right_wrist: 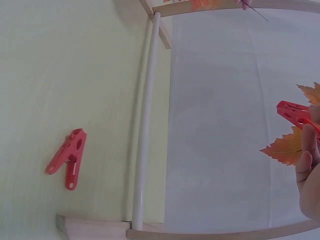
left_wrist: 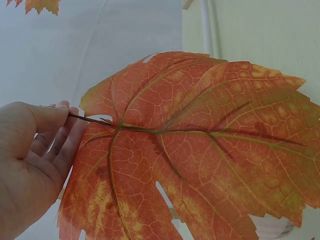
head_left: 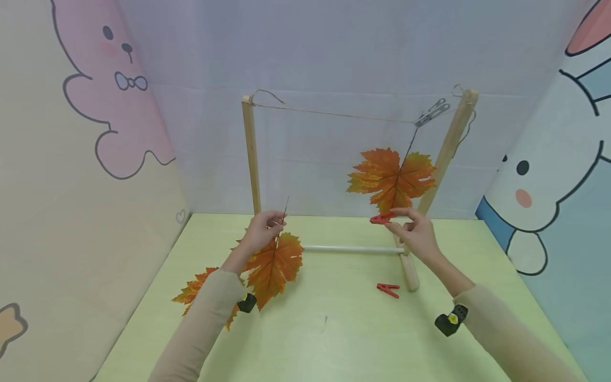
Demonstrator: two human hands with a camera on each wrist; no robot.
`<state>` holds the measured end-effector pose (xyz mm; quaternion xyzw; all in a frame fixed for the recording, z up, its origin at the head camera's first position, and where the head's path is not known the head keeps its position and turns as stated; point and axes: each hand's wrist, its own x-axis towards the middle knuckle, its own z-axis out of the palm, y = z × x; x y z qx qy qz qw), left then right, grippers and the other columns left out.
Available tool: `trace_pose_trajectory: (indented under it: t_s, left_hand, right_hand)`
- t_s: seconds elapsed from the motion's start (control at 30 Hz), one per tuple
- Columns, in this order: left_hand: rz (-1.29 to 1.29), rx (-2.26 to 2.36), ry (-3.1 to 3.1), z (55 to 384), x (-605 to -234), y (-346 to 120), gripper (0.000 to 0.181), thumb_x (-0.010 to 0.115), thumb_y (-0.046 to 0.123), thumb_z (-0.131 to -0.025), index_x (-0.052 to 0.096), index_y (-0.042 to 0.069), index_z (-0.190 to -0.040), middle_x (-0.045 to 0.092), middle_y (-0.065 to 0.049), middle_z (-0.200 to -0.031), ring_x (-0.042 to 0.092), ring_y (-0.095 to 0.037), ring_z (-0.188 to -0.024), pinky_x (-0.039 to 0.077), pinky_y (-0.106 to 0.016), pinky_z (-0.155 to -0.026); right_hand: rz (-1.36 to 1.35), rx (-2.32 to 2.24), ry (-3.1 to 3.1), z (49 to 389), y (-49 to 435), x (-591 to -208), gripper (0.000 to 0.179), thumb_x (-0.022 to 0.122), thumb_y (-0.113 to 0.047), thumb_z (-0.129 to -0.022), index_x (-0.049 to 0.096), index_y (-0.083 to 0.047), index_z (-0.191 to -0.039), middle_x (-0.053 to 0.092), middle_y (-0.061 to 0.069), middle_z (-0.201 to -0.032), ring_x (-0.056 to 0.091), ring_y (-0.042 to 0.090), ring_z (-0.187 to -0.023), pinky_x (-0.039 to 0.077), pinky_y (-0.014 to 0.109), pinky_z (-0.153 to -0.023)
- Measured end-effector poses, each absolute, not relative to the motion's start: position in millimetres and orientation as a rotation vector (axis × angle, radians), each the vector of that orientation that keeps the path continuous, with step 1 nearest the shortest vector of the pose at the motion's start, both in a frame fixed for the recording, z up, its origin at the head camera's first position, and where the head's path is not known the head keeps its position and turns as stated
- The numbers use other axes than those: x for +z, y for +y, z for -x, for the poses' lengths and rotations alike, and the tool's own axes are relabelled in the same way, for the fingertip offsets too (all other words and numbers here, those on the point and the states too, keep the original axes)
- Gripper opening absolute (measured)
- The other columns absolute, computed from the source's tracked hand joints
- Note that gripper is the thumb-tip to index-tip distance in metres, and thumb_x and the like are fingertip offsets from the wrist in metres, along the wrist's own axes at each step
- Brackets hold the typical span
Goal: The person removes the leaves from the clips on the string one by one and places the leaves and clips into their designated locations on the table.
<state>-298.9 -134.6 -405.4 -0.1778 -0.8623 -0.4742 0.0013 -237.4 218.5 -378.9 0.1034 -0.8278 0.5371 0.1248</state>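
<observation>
By its thin dark stem, my left hand (head_left: pixel 263 231) pinches an orange maple-like leaf (left_wrist: pixel 200 145), the blade hanging below the fingers in the head view. Between thumb and fingertips, my right hand (head_left: pixel 416 233) holds a red clothespin (head_left: pixel 380 218). Just above that clothespin hangs another orange leaf (head_left: pixel 396 178), its stem clipped to the string (head_left: pixel 334 113) by a grey clothespin (head_left: pixel 431 112). A third leaf (head_left: pixel 193 289) lies on the table at the left, partly covered by my left sleeve.
A wooden frame (head_left: pixel 251 154) with a white crossbar (head_left: pixel 353 249) stands at the back of the table (head_left: pixel 305 350), the string tied between its posts. On the tabletop lies a second red clothespin (right_wrist: pixel 69 157), near the frame's right foot (head_left: pixel 409 270).
</observation>
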Motion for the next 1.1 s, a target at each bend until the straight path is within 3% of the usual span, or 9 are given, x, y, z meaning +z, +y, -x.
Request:
trace_pose_trajectory:
  t_s: [0.07,0.2,0.43,0.63,0.77,0.87,0.93,0.97,1.1]
  left_hand:
    - [0.543,-1.486,-2.72,298.8,-408.7,-136.7,0.027,0.055,-0.005,-0.086,0.057,-0.005,-0.113,0.062,-0.018,-0.095,0.061,-0.027,-0.087,0.052,-0.028,-0.068]
    - [0.53,-1.459,-2.746,297.6,-415.6,-140.0,0.026,0.055,-0.004,-0.086,0.058,-0.005,-0.112,0.063,-0.016,-0.094,0.061,-0.027,-0.087,0.052,-0.029,-0.068]
    - [0.515,-1.471,-2.753,297.7,-426.9,-141.4,0.026,0.055,-0.004,-0.086,0.059,-0.005,-0.112,0.064,-0.014,-0.093,0.061,-0.026,-0.084,0.052,-0.028,-0.064]
    - [0.541,-1.522,-2.771,295.7,-432.0,-142.4,0.025,0.055,-0.005,-0.085,0.06,-0.006,-0.11,0.062,-0.016,-0.092,0.061,-0.027,-0.08,0.053,-0.028,-0.063]
    - [0.568,-1.58,-2.773,293.6,-435.8,-144.1,0.025,0.055,-0.007,-0.084,0.059,-0.008,-0.109,0.061,-0.019,-0.091,0.061,-0.031,-0.079,0.053,-0.029,-0.063]
    - [0.568,-1.589,-2.784,292.5,-439.5,-145.6,0.025,0.054,-0.007,-0.084,0.059,-0.009,-0.108,0.062,-0.018,-0.09,0.061,-0.03,-0.078,0.053,-0.029,-0.063]
    - [0.567,-1.597,-2.787,292.0,-442.6,-146.9,0.024,0.055,-0.007,-0.085,0.059,-0.008,-0.108,0.063,-0.017,-0.089,0.061,-0.027,-0.077,0.053,-0.029,-0.062]
    - [0.571,-1.601,-2.788,292.1,-444.2,-147.3,0.024,0.055,-0.007,-0.085,0.059,-0.009,-0.109,0.063,-0.017,-0.089,0.061,-0.026,-0.076,0.053,-0.029,-0.062]
    - [0.583,-1.627,-2.792,291.8,-450.0,-150.0,0.025,0.054,-0.007,-0.085,0.058,-0.01,-0.11,0.063,-0.019,-0.091,0.061,-0.031,-0.078,0.053,-0.031,-0.063]
  right_hand:
    - [-0.284,1.582,-2.414,235.7,218.8,-384.2,0.032,0.064,-0.006,-0.083,0.056,0.007,-0.111,0.058,-0.001,-0.083,0.038,0.005,-0.037,0.031,0.022,-0.034]
    - [-0.26,1.606,-2.41,232.3,220.2,-394.2,0.031,0.065,-0.004,-0.082,0.056,0.008,-0.109,0.055,-0.017,-0.077,0.038,0.004,-0.037,0.034,0.021,-0.036]
    - [-0.228,1.608,-2.405,228.0,221.8,-405.4,0.03,0.065,-0.001,-0.081,0.057,0.009,-0.108,0.061,0.0,-0.091,0.041,0.009,-0.037,0.039,0.021,-0.039]
    - [-0.208,1.618,-2.419,224.8,221.7,-412.1,0.032,0.065,-0.003,-0.081,0.057,0.007,-0.111,0.061,-0.004,-0.093,0.041,0.006,-0.038,0.039,0.021,-0.04]
    - [-0.178,1.614,-2.428,222.8,221.5,-416.8,0.029,0.065,-0.003,-0.082,0.057,0.009,-0.108,0.06,0.013,-0.105,0.041,0.009,-0.038,0.038,0.021,-0.041]
    - [-0.16,1.626,-2.43,221.9,221.9,-421.2,0.029,0.065,-0.003,-0.082,0.057,0.009,-0.106,0.06,0.022,-0.1,0.04,0.007,-0.038,0.038,0.02,-0.041]
    - [-0.156,1.635,-2.433,221.4,222.5,-424.3,0.03,0.066,-0.004,-0.081,0.057,0.009,-0.107,0.061,0.016,-0.087,0.039,0.003,-0.038,0.037,0.02,-0.04]
    - [-0.159,1.643,-2.429,221.2,222.7,-426.1,0.03,0.066,-0.003,-0.081,0.057,0.009,-0.108,0.061,0.018,-0.087,0.039,0.003,-0.038,0.036,0.02,-0.039]
    - [-0.161,1.632,-2.449,226.8,228.8,-443.9,0.032,0.068,-0.01,-0.081,0.059,0.004,-0.108,0.061,0.001,-0.088,0.039,0.004,-0.039,0.035,0.021,-0.038]
